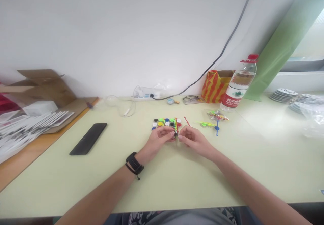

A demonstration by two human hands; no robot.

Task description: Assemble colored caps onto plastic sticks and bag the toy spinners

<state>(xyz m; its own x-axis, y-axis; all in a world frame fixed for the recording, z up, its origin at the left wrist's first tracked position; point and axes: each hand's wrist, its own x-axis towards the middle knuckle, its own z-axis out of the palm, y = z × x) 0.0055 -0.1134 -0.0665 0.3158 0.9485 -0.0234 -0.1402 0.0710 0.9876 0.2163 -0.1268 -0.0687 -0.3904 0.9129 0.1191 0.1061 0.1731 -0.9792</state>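
Observation:
My left hand [159, 140] and my right hand [192, 140] meet at the middle of the pale green table [177, 181], fingertips pinched together on a small bundle of coloured plastic sticks [175, 129] that stands upright between them. Just behind the hands lies a cluster of small round coloured caps [165, 122]. A loose red stick [186, 120] rests to the right of the cluster. My left wrist wears a black watch [134, 163].
A black phone [88, 138] lies to the left. More coloured sticks and a small clear bag [217, 116] sit to the right, beside a water bottle [239, 84] and a striped bag [213, 87]. A power strip [145, 93] lies by the wall. Cardboard and papers [30, 123] fill the left edge.

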